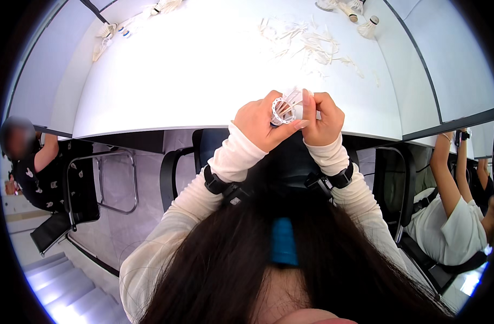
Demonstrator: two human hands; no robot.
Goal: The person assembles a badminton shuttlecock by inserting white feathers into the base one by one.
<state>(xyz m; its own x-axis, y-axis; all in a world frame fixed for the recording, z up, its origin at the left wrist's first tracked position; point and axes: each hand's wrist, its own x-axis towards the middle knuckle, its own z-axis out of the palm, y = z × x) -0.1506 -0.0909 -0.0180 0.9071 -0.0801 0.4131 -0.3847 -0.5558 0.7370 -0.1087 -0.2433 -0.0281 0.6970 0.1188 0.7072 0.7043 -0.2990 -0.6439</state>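
Near the front edge of the white table, my left hand (pixel 255 121) is closed around a partly stripped shuttlecock (pixel 283 111). Its open end, a ring of white lattice, faces up, and a dark blue band shows by my thumb. Pale thin shafts and a white feather (pixel 293 96) stick out toward the right. Close beside it, my right hand (pixel 324 120) pinches at that feather between thumb and fingers. The exact spot it grips is partly hidden by the thumb.
Loose white feather pieces (pixel 312 46) lie scattered on the table (pixel 177 81) at the far right. Several shuttlecocks (pixel 368 28) sit at the back right, others (pixel 105 31) at the back left. Upright panels border both sides. People sit at left and right.
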